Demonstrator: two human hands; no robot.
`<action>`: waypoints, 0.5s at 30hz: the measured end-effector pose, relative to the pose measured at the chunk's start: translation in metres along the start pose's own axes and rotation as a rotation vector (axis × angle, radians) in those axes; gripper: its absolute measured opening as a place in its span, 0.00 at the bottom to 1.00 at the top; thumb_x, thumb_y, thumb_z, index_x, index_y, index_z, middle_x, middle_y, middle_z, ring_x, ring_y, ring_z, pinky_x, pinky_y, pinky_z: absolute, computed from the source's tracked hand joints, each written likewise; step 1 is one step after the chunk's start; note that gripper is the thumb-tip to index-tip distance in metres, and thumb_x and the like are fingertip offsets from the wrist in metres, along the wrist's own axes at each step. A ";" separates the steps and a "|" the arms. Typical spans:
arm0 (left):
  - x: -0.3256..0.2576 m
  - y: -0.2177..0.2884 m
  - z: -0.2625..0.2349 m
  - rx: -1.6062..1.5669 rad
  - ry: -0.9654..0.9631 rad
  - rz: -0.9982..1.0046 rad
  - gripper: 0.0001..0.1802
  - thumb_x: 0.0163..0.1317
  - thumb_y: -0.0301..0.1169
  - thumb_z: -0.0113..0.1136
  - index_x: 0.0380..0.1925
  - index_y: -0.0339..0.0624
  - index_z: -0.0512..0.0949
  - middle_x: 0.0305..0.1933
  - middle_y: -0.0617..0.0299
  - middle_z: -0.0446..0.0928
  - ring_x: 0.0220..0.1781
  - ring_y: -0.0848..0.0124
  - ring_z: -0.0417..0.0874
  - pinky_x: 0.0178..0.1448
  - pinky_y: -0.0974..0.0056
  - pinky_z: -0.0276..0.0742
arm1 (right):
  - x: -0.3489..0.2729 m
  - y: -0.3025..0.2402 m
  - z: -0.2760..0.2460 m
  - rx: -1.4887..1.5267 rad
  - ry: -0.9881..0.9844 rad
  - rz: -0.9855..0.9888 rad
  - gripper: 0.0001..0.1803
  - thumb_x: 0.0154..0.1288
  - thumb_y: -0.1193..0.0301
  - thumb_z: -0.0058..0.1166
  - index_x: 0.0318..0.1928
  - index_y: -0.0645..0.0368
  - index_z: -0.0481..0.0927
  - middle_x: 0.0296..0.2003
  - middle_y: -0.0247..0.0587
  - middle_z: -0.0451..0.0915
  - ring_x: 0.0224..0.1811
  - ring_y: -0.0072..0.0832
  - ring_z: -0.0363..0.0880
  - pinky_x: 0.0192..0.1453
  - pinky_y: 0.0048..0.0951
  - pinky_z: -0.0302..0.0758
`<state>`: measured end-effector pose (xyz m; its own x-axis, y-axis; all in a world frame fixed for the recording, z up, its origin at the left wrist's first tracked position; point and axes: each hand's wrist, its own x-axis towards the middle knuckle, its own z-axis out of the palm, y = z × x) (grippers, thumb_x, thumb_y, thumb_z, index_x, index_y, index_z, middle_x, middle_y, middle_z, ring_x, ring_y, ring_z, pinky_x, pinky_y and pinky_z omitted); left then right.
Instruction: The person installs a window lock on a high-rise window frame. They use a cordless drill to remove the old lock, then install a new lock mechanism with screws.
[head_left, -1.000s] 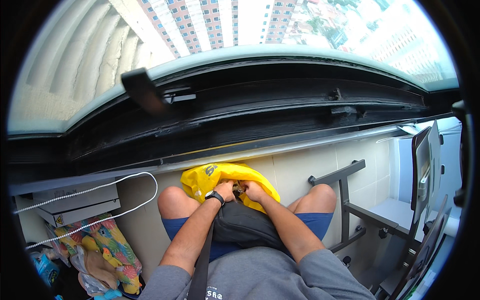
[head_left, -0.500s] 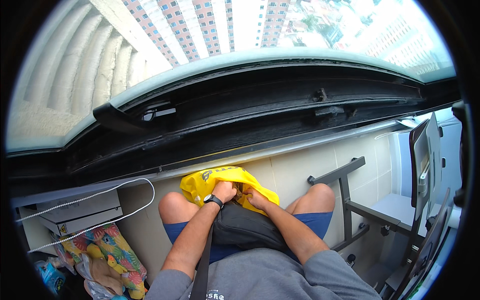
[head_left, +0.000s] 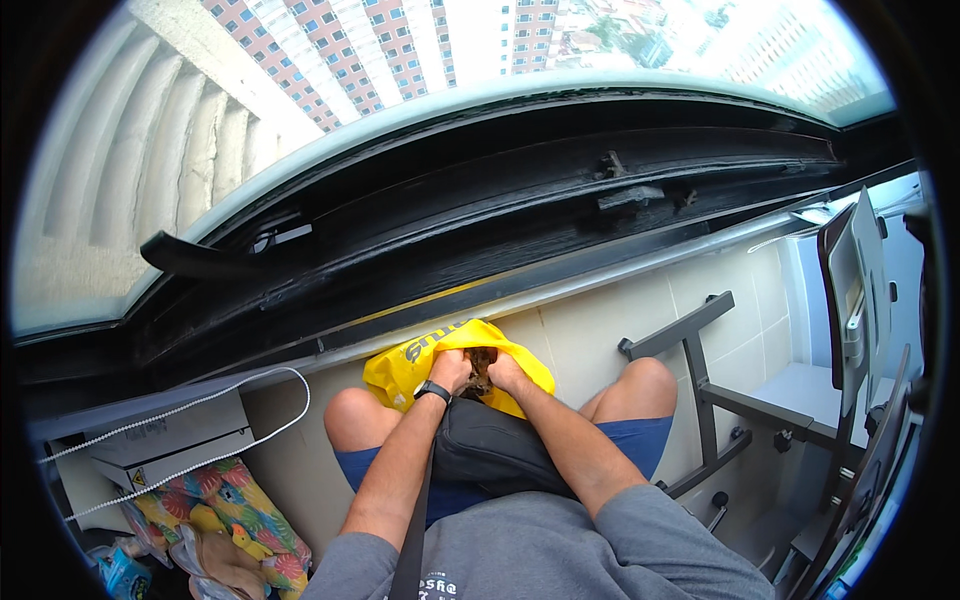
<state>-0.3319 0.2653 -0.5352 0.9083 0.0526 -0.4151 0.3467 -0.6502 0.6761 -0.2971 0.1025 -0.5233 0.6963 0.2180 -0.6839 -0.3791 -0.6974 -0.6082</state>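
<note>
A yellow plastic bag (head_left: pixel 398 372) with dark lettering lies between my bent knees, its mouth toward me. My left hand (head_left: pixel 452 370), with a dark watch at the wrist, is closed at the left side of the opening. At the right side my right hand (head_left: pixel 508 372) is closed on the bag's edge. Between the hands a brown and black mottled mass (head_left: pixel 481 370) shows inside the bag; what it is I cannot make out. Some fingertips are hidden in the folds. A black bag (head_left: pixel 500 445) on a shoulder strap rests on my lap, just below the hands.
Ahead runs a black window frame (head_left: pixel 560 190) with a tiled wall (head_left: pixel 590 310) beneath. A dark metal stand (head_left: pixel 705 400) is at right. To the left are a white box (head_left: pixel 170 440), a looped bead chain (head_left: pixel 290 372) and a colourful floral cloth (head_left: pixel 240 500).
The hands have moved slightly apart and the yellow bag's mouth is wider, showing more of the mottled mass. The whole view has tilted a little.
</note>
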 end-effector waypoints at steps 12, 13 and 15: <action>-0.002 0.001 0.001 -0.228 0.029 0.010 0.19 0.76 0.36 0.59 0.58 0.35 0.83 0.62 0.46 0.85 0.66 0.50 0.83 0.71 0.54 0.75 | -0.024 0.013 -0.019 -0.097 -0.267 -0.134 0.26 0.62 0.79 0.54 0.61 0.54 0.88 0.61 0.51 0.85 0.64 0.44 0.83 0.73 0.39 0.74; -0.002 0.003 -0.001 -0.274 0.036 -0.007 0.19 0.77 0.36 0.59 0.58 0.34 0.83 0.62 0.47 0.85 0.64 0.52 0.84 0.69 0.55 0.76 | -0.027 0.015 -0.022 -0.032 -0.281 -0.206 0.25 0.63 0.79 0.55 0.59 0.54 0.89 0.58 0.50 0.86 0.62 0.43 0.84 0.70 0.39 0.76; -0.001 0.008 -0.007 -0.357 -0.016 -0.128 0.18 0.77 0.36 0.59 0.58 0.34 0.83 0.59 0.50 0.86 0.60 0.57 0.86 0.65 0.57 0.80 | -0.038 0.017 -0.033 -0.012 -0.293 -0.252 0.21 0.64 0.79 0.57 0.57 0.56 0.89 0.52 0.50 0.87 0.56 0.42 0.86 0.65 0.39 0.79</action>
<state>-0.3282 0.2655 -0.5251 0.8494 0.1024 -0.5177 0.5196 -0.3335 0.7866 -0.3098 0.0602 -0.4943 0.5624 0.5685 -0.6005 -0.2096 -0.6045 -0.7685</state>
